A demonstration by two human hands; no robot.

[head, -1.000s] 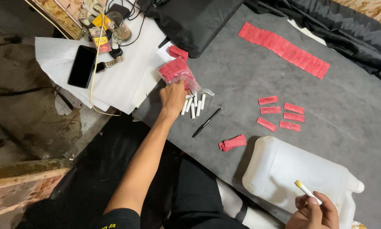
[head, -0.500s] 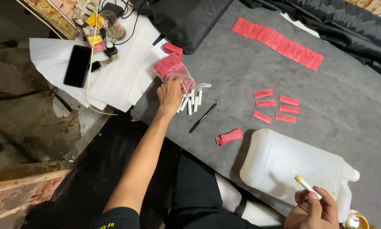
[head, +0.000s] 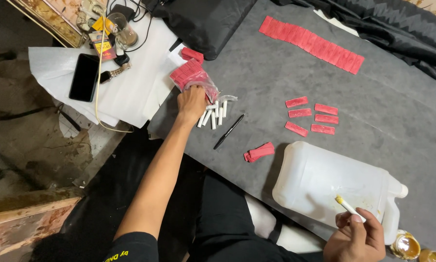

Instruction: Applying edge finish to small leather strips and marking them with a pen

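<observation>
Seen from the head camera, a grey felt-like mat (head: 276, 63) is spread across a work surface. The left hand (head: 191, 102) is stretched out to the mat's far left edge, where its fingers are curled down over a clear crinkled plastic bag packed with flat red strips (head: 191, 76); the fingertips are hidden, so whether the bag is pinched or only pressed cannot be told. Just beside that hand, a loose cluster of short white paper tubes (head: 214, 114) is laid on the mat, with a slim black pen (head: 229, 131) set at a slant near them.

At the lower right, a thin white stick with a yellowish tip (head: 346, 205) is pinched between the thumb and fingers of the right hand (head: 356, 240), its tip held over the flat side of a translucent white plastic jerrycan (head: 324, 182) lying on its side, where yellow smears are seen. A small fanned stack of red strips (head: 259, 152) is placed just left of the can, five separate red strips (head: 311, 115) are arranged in two columns above it, and a long overlapping row of red strips (head: 311, 43) is laid out far across the mat. On white foam sheeting (head: 126, 92) to the left, a black smartphone (head: 84, 77) and a metal wristwatch (head: 112, 73) are rested.
</observation>
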